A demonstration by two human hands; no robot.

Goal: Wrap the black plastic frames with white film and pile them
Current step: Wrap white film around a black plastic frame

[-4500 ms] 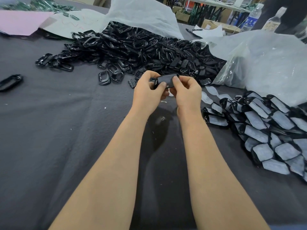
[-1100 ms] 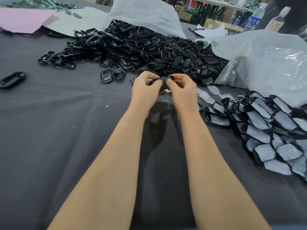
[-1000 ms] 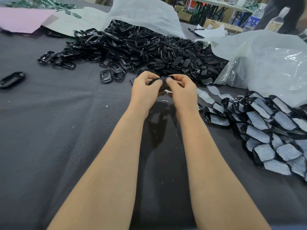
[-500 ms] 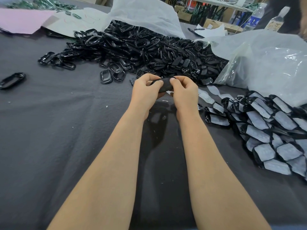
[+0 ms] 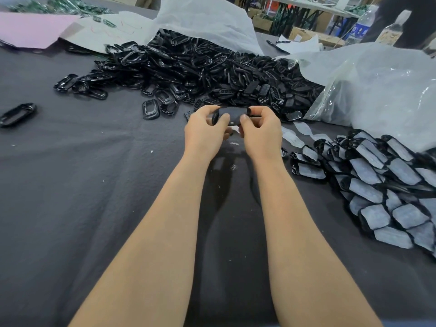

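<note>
I hold one black plastic frame (image 5: 232, 114) above the dark cloth, between both hands. My left hand (image 5: 204, 131) pinches its left end and my right hand (image 5: 260, 132) pinches its right end, thumbs on its near face. A big heap of bare black frames (image 5: 200, 69) lies just beyond my hands. To the right lies the pile of wrapped frames (image 5: 377, 180), each with white film across it. Loose white film pieces (image 5: 293, 138) lie beside my right hand.
A clear plastic bag (image 5: 382, 90) bulges at the right and a white sheet (image 5: 207, 20) covers the back of the heap. Stray frames (image 5: 17, 113) lie on the dark cloth (image 5: 82, 197) at the left. Pink paper (image 5: 30, 29) sits far left.
The frame has turned in my fingers so its broad face points more toward me. Both hands stay in the same spot above the cloth.
</note>
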